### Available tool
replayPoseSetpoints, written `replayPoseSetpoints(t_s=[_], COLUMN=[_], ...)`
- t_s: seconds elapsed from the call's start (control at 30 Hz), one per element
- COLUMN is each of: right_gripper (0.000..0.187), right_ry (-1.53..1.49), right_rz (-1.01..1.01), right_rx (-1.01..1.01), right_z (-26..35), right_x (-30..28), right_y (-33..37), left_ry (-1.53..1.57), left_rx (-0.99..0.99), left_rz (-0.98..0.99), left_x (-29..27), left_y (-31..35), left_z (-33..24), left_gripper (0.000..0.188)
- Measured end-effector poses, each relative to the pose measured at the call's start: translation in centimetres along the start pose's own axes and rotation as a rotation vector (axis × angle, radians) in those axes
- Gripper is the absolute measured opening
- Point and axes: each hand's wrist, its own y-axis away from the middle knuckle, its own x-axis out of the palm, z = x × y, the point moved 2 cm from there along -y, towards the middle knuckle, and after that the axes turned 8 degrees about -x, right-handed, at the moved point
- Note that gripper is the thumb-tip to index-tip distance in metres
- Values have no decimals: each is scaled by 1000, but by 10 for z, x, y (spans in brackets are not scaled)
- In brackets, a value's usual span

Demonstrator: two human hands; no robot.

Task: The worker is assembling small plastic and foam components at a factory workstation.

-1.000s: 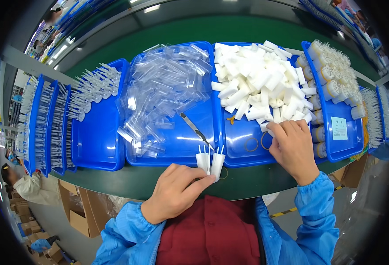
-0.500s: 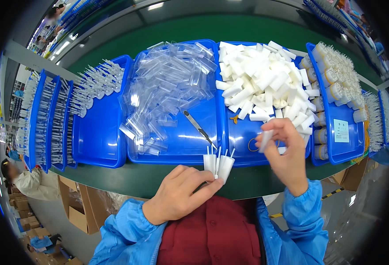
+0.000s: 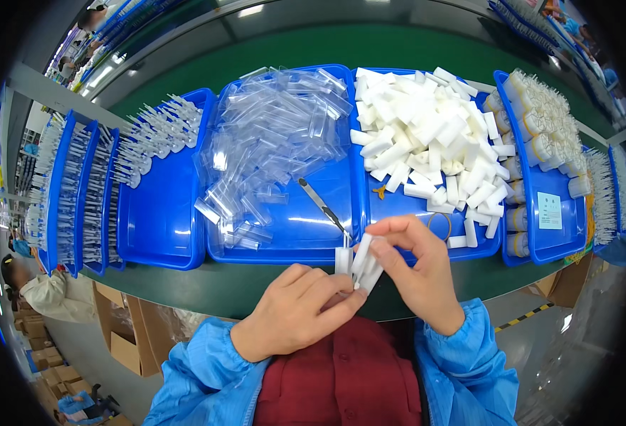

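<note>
Left hand (image 3: 297, 310) pinched a pronged piece (image 3: 346, 240) near its base, white tubes (image 3: 343, 262) apparently already on it; right hand (image 3: 421, 275) gripped another tube (image 3: 362, 253) beside them. Many loose tubes (image 3: 427, 128) lay unused in the blue tray (image 3: 402, 206).

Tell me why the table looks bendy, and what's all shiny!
In the head view, the fisheye lens curves the table edge; in the same view, light glints off the clear sleeves and streaks the blue tray, while the left hand and right hand look fairly sharp.
</note>
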Motion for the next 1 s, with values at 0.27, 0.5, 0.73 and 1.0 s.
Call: replayPoseSetpoints(t_s=[0.27,0.5,0.73,1.0], right_gripper=[31,30,34,31], right_ry=[140,-162,-389,-151], right_rz=[119,117,-8,-269], right_rx=[-305,-220,-2,-162], right_z=[6,-5,-12,-15], right_x=[-3,-4,0,22], right_y=[5,4,13,26], left_ry=[61,111,435,741], left_rx=[17,-12,-281,-565], left_rz=[-179,-278,-140,-121], left_x=[7,11,3,30], left_y=[8,11,-2,-5], left_z=[15,19,5,1], left_gripper=[33,46,51,46])
